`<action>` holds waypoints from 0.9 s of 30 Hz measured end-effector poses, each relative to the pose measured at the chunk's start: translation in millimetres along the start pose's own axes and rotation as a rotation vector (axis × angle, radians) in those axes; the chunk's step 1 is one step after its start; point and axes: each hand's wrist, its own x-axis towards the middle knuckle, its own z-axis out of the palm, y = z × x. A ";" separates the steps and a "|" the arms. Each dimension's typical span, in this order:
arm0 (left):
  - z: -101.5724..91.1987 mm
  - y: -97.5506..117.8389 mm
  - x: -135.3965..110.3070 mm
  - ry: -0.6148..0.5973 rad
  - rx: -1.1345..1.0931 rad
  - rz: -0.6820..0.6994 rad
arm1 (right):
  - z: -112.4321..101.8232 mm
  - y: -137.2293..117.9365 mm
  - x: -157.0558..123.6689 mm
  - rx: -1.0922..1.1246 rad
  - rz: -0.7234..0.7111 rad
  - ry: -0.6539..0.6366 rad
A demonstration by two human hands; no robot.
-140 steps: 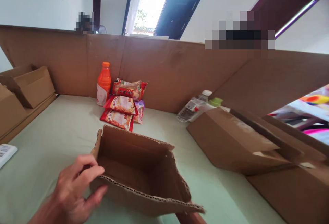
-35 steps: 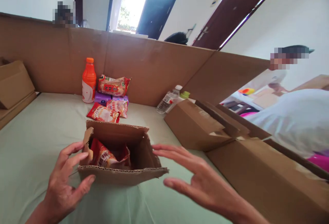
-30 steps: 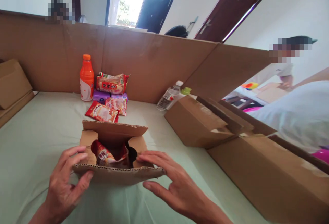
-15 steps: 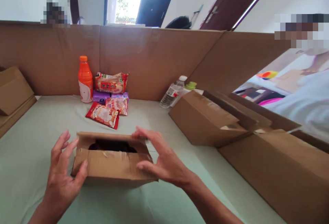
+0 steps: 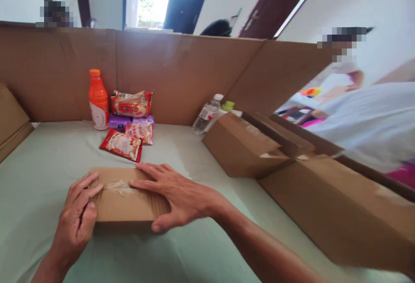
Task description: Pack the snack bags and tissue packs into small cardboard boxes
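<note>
A small cardboard box (image 5: 126, 207) stands on the cloth in front of me, its top closed, with crinkled clear tape across the seam. My left hand (image 5: 79, 211) is closed on the box's left end, fingertips over the top edge and thumb against the side. On the right half of the lid lies my right hand (image 5: 171, 196), open, with its fingers stretched across the top and its thumb at the front right corner. What is inside the box is hidden. Beyond it lies a red snack packet (image 5: 121, 144), apart from both hands.
An orange bottle (image 5: 98, 101), a red-and-clear snack pack (image 5: 131, 104) and purple packs (image 5: 119, 122) stand against the cardboard wall (image 5: 181, 75). Rightward are a leaning clear bottle (image 5: 207, 114) and cardboard boxes (image 5: 240, 144). A person in a light top (image 5: 372, 114) is beyond the wall.
The box's dark opening is now covered by its flaps. My right hand has moved left onto the lid, and my left hand has closed in on the left end. The view has shifted slightly.
</note>
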 end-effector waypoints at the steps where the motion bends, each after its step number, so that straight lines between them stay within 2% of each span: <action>1: -0.4 -3.4 0.2 -0.002 -0.001 -0.002 | -0.3 0.2 2.7 0.003 -0.006 0.006; 6: 10.0 -16.1 13.3 0.031 -0.064 0.008 | 0.8 -5.4 -5.3 -0.049 0.008 0.073; 10: 30.9 0.8 20.5 -0.028 -0.080 -0.020 | -4.0 -4.5 -38.2 -0.021 0.097 0.082; 12: 41.7 12.7 17.5 -0.087 -0.091 -0.060 | -4.3 1.7 -68.6 -0.002 0.200 0.108; 15: 55.5 22.6 8.3 -0.154 -0.108 -0.062 | 2.6 15.0 -135.3 -0.030 0.424 0.209; 19: 72.8 18.6 -8.1 -0.226 -0.066 0.026 | 19.0 30.8 -239.9 -0.139 0.781 0.372; 21: 82.9 13.4 -18.8 -0.290 -0.052 0.081 | 24.9 37.2 -279.3 -0.185 0.946 0.446; 24: 98.0 5.8 -34.6 -0.365 -0.015 0.170 | 26.5 47.5 -306.0 -0.219 1.099 0.497; 27: 107.3 0.8 -42.0 -0.363 -0.021 0.259 | 20.3 61.8 -305.5 -0.280 1.203 0.464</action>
